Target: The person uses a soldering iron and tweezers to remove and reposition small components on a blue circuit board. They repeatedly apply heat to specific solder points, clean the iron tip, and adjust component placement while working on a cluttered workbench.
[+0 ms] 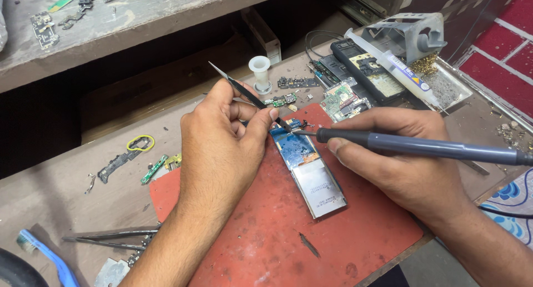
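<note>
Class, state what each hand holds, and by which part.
Left hand pinches black tweezers at mid-length; right hand grips soldering iron near its front.

Scuffed workbench [50,192] under red mat [288,242], tweezers [111,237], toothbrush [47,253]

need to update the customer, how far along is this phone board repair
Done: the phone lies opened on the red mat, board exposed. In hand: the left hand holds tweezers and the right hand a soldering iron, both tips at the board's top end. Left: the phone is still open, and loose boards lie nearby.
</note>
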